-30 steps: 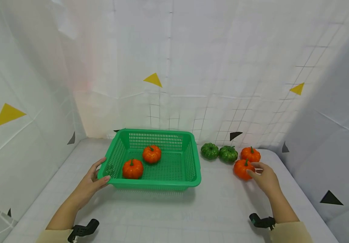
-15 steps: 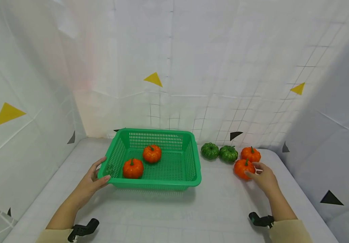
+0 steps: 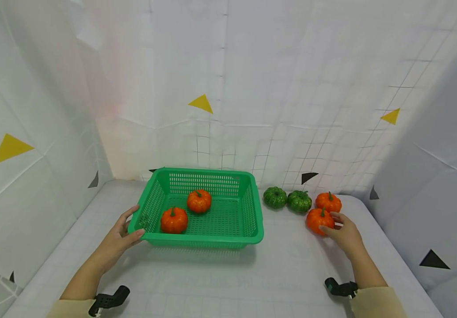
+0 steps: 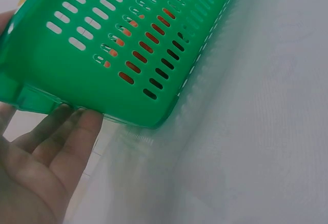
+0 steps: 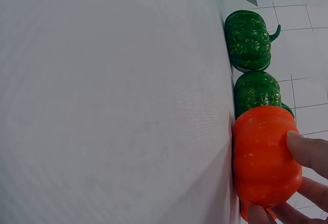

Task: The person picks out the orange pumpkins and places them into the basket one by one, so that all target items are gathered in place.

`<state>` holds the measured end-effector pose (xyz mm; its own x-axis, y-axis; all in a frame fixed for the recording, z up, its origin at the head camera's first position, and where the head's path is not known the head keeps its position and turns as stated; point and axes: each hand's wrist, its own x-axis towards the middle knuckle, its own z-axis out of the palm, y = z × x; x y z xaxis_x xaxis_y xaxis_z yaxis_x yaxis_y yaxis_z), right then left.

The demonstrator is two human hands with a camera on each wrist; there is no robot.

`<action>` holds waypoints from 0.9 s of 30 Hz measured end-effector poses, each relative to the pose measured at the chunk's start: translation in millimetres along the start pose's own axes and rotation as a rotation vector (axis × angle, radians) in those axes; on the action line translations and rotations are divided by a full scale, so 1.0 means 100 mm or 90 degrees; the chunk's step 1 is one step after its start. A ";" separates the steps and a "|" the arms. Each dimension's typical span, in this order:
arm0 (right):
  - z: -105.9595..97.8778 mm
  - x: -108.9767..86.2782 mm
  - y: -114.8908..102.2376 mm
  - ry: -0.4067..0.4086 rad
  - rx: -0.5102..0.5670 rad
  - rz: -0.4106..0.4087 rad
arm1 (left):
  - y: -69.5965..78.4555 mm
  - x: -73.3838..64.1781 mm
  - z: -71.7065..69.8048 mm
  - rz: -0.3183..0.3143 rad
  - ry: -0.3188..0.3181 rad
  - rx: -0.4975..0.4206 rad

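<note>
Your left hand (image 3: 119, 240): at the near left corner of the green basket (image 3: 212, 240), thumb over the rim and fingers (image 4: 77, 131) curled under the lip, gripping it. The left wrist view shows the fingertips pressed up against the underside of the rim, with the slotted wall rising above them.

Your right hand (image 3: 345, 234): on the near orange pumpkin (image 3: 319, 220), thumb at its front and fingers (image 5: 310, 152) round its far side, closed upon it. The pumpkin sits on the table (image 3: 284, 274), right of the basket and well apart from it.

Wrist mounts: a black clip (image 3: 109, 300) shows at each of your sleeves, along the bottom edge of the head view.

Green basket: flat on the white table, left of centre, long side toward you.

Inside the basket: two orange pumpkins, one at the front left (image 3: 173, 221), one (image 3: 199, 201) farther back near the middle, both stem up and apart from each other.

Beyond your right hand: a second loose orange pumpkin (image 3: 328, 202) just behind the one you hold, touching or nearly so.

Far row: two green pumpkins (image 3: 275, 197) (image 3: 298, 201) side by side, between the basket's far right corner and the loose orange pumpkin.

Backdrop: white gridded sheeting (image 3: 292, 88) on three sides, marked with yellow triangles (image 3: 201, 104) and black ones.
</note>
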<state>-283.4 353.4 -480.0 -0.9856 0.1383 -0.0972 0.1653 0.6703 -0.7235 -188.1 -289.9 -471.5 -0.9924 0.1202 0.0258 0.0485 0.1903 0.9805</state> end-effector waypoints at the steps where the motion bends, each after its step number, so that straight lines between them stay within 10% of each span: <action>1: 0.00 0.00 0.00 0.001 0.001 0.001 | 0.00 0.00 0.00 0.000 0.000 0.000; 27: -0.04 -0.07 -0.07 0.011 -0.018 -0.004 | 0.00 0.00 0.00 0.003 -0.003 0.002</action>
<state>-277.6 350.9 -472.0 -0.9859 0.1468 -0.0807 0.1606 0.6916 -0.7042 -187.6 -289.9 -471.2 -0.9917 0.1250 0.0300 0.0540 0.1932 0.9797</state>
